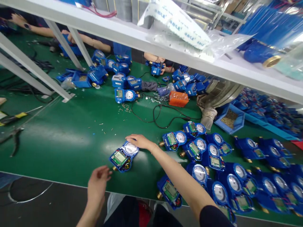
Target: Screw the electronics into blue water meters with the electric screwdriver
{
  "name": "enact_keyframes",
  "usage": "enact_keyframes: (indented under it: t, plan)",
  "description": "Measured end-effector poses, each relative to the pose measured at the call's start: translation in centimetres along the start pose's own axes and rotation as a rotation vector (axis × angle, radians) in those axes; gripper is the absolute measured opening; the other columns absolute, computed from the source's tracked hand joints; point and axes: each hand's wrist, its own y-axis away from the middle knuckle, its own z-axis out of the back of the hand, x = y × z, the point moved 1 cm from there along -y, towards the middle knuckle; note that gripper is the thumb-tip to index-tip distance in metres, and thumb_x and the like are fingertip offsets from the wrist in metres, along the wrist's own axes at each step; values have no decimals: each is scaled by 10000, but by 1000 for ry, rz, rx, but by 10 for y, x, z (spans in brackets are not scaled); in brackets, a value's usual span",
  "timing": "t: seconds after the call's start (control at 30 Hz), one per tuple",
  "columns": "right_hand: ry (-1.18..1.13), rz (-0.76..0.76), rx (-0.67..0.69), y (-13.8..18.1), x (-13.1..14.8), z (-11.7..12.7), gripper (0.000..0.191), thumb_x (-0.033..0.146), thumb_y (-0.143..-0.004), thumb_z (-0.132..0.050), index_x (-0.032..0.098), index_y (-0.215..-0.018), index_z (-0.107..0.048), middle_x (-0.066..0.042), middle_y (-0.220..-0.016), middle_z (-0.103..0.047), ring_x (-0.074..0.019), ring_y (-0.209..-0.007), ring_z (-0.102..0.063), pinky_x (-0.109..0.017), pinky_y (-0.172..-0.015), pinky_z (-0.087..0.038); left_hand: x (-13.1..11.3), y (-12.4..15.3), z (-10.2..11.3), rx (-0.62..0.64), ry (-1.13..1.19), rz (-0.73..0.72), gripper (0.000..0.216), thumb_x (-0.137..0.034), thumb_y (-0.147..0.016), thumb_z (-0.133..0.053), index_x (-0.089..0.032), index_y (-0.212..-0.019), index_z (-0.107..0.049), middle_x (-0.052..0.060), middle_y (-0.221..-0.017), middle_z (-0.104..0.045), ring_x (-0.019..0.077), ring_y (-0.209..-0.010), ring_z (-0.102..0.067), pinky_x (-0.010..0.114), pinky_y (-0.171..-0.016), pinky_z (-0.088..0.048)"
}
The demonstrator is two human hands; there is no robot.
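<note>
A blue water meter (124,156) lies on the green bench in front of me, its display, green circuit board and round dial facing up. My right hand (139,141) reaches across to its far end, with bent fingers gripping the rim beside the dial. Left of the meter, my left hand (98,176) hovers near the bench's front edge. Its fingers are loosely curled and a little apart, and nothing shows in them. A brass fitting (115,168) juts from the meter's near side, not touching the left hand.
Several blue meters (220,192) crowd the bench at right, partly under my right forearm. A blue bin (229,118) of small brass-coloured parts, an orange box (178,98) and a black cable (163,126) lie farther back. Pliers (16,138) are at left. Co-workers' hands (157,60) show beyond the shelf (132,30).
</note>
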Motion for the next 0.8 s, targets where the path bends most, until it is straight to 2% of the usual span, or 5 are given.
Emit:
enact_keyframes:
  t: [0.13, 0.27, 0.53, 0.67, 0.8]
  plan:
    - [49, -178, -23, 6, -9, -13, 484, 534, -881, -490, 169, -1158, -645, -139, -1171, -667, -306, -1098, -603, -390, -938, -432, 23, 62, -49, 386, 145, 204, 575, -371, -695, -755, -158, -1153, -481, 176, -1168, -594, 291, -914, -672, 413, -736, -573]
    - [76, -312, -67, 52, -8, -30, 476, 557, -885, -449, 185, -1074, -678, -144, -1069, -697, -311, -1021, -624, -395, -885, -445, 9, 65, -84, 394, 312, 220, 562, -510, -778, -669, -181, -1198, -491, 173, -1319, -519, 281, -1140, -581, 381, -867, -541]
    - [-231, -546, -193, 115, 4, -88, 550, 510, -863, -500, 180, -1300, -450, -130, -1000, -662, -287, -953, -632, -409, -842, -469, -4, 22, -53, 382, 6, 85, 645, -561, -707, -696, -164, -1182, -513, 136, -1112, -657, 275, -989, -648, 351, -753, -557]
    - [-530, -544, -129, 121, 0, -68, 566, 547, -806, -585, 185, -1236, -514, -87, -909, -680, -268, -901, -648, -415, -840, -485, -19, 8, -50, 476, -110, -48, 619, -513, -655, -742, -119, -1101, -571, 155, -1002, -689, 298, -890, -671, 378, -694, -566]
    - [-665, -505, -406, 111, -4, -21, 536, 545, -833, -553, 279, -1294, -499, -77, -1249, -589, -233, -1159, -543, -417, -1010, -396, -22, -5, -57, 472, -125, -118, 649, -443, -530, -816, -102, -1047, -622, 159, -1017, -692, 320, -939, -658, 399, -791, -544]
